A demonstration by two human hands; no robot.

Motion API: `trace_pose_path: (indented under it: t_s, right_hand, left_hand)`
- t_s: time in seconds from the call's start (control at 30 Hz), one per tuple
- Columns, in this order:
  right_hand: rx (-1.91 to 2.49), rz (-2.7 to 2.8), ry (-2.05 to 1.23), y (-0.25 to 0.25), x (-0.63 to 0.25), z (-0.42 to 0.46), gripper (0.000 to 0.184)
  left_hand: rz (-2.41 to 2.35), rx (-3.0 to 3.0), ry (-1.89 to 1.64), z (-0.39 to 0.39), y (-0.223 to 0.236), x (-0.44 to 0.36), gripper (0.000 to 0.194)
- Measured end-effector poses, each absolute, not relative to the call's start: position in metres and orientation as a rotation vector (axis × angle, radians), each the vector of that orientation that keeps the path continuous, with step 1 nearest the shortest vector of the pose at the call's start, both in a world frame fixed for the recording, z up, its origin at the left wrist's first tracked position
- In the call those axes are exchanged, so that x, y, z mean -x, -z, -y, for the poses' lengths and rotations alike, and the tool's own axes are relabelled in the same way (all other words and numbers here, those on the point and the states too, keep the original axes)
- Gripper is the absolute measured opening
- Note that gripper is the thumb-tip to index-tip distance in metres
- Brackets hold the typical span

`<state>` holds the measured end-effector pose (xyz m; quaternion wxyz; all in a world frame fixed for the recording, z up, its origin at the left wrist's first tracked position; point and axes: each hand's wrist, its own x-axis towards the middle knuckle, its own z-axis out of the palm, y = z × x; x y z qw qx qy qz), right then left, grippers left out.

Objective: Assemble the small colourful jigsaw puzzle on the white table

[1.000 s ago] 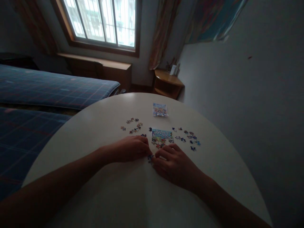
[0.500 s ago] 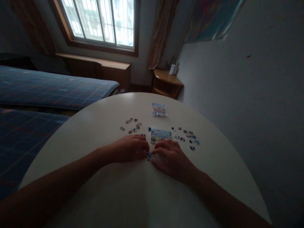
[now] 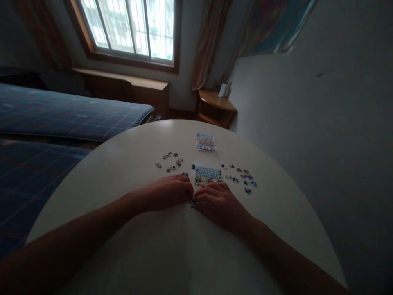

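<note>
Between my hands lie a few small joined jigsaw puzzle pieces (image 3: 192,203), mostly covered by my fingers. My left hand (image 3: 172,191) rests on the table with its fingertips closed on the pieces' left side. From the right, my right hand (image 3: 217,205) has its fingers bent together and touching the same pieces. Just beyond my right hand is a colourful picture card (image 3: 208,174) with large lettering, its lower edge partly hidden by the fingers. One loose piece (image 3: 193,166) sits left of the card, and another (image 3: 184,174) lies just past my left hand.
On the round white table (image 3: 132,151), several loose pieces (image 3: 175,166) are spread at the left and several more (image 3: 247,177) at the right. A printed packet (image 3: 205,141) lies farther back. Beds with plaid mattresses (image 3: 70,112) stand left, a corner shelf (image 3: 216,102) behind.
My right hand has shifted slightly left, its fingers closing in against the pieces and my left fingertips. Less of the joined pieces shows now. The loose pieces and packet stay put.
</note>
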<state>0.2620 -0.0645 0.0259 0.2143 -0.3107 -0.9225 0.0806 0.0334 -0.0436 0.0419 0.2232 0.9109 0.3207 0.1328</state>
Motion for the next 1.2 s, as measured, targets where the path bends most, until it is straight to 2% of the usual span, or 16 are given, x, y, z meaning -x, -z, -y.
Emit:
trace_pose_path:
  t_s: [0.23,0.43,0.7,0.93,1.2]
  right_hand:
    - [0.904,2.494,-0.335,-0.024,-0.262,0.062,0.011]
    - [0.914,2.464,-0.385,-0.023,-0.261,0.063,0.012]
    - [0.961,2.525,-0.363,-0.024,-0.264,0.064,0.012]
    - [1.027,2.503,-0.438,-0.026,-0.261,0.067,0.009]
    - [1.004,2.502,-0.472,-0.025,-0.263,0.066,0.01]
  left_hand:
    - [-0.813,-2.5,-0.395,0.041,-0.04,-0.03,0.008]
    - [-0.945,-2.395,-0.374,0.044,-0.038,-0.035,0.012]
    - [-1.098,-2.344,-0.367,0.043,-0.052,-0.024,0.008]
    - [-1.028,-2.27,-0.195,0.046,-0.059,-0.021,0.013]
    - [-1.045,-2.299,-0.201,0.048,-0.057,-0.025,0.017]
